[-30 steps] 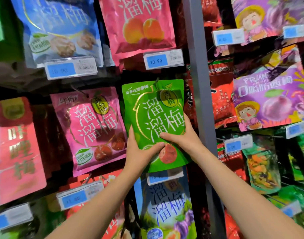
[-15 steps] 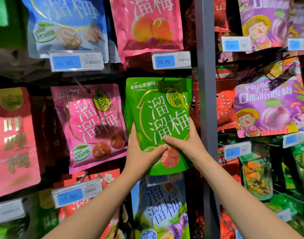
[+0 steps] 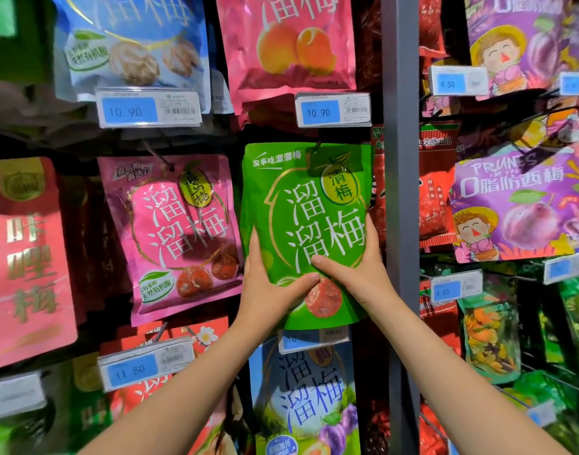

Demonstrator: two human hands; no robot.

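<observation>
A green snack pouch [image 3: 301,198] with white Chinese lettering hangs at the middle of a store rack, its top at a dark peg hook. My left hand [image 3: 268,287] grips its lower left edge, thumb across the front and fingers behind. My right hand [image 3: 357,270] grips the lower right edge, thumb lying on the front near a printed red plum. More green pouches seem stacked right behind it.
A pink pouch [image 3: 179,231] hangs to the left, a blue-green one [image 3: 307,399] below, and pink [image 3: 288,44] and blue pouches [image 3: 133,41] above. A grey upright post [image 3: 400,205] stands just right of my right hand. Purple prune bags [image 3: 518,205] and price tags [image 3: 332,110] fill the right side.
Both hands have kept their grip while the green pouch straightened from a slight tilt and rose a little toward its peg. The view shifted slightly upward.
</observation>
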